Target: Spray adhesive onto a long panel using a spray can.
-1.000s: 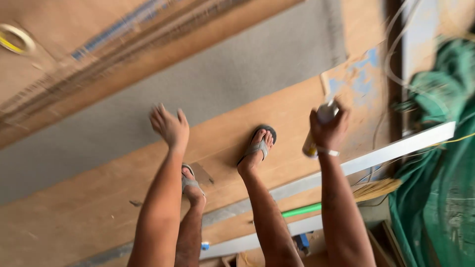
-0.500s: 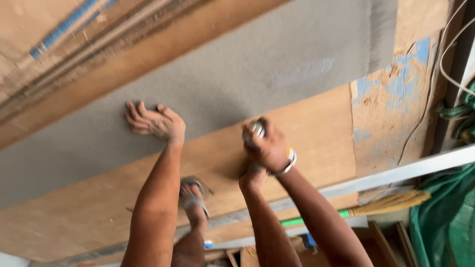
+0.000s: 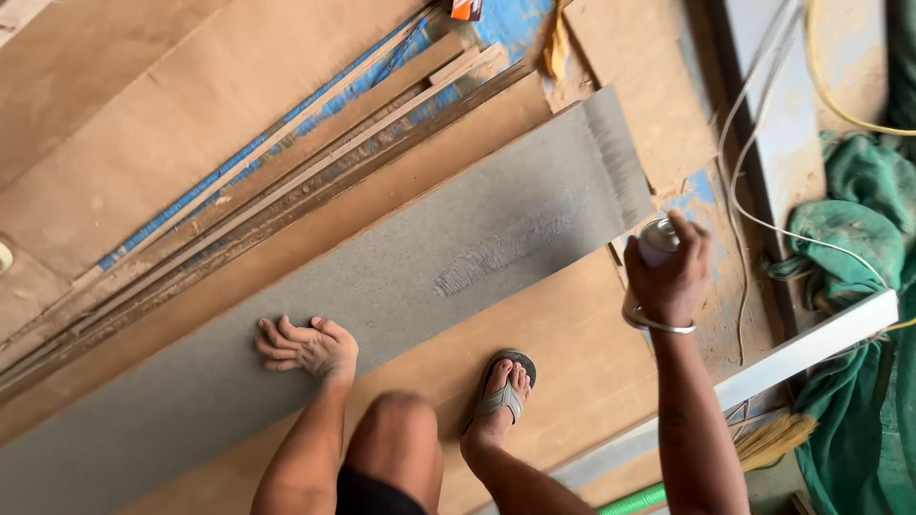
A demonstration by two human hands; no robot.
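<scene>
In the head view, the left hand [image 3: 307, 347] is pressed open, fingers spread, flat on a long grey board [image 3: 401, 286] that is laid over brown plywood sheets [image 3: 572, 334]. A spray can [image 3: 654, 250] is gripped upright in the closed right hand [image 3: 671, 272], held above the board's far end, near a sandalled foot [image 3: 501, 391].

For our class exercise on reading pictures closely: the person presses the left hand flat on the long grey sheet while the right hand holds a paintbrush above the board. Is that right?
Not quite. The head view shows the right hand gripping a small spray can, not a paintbrush. The rest stands: the left hand lies flat on the long grey sheet, and the right hand is held above the board.
</scene>
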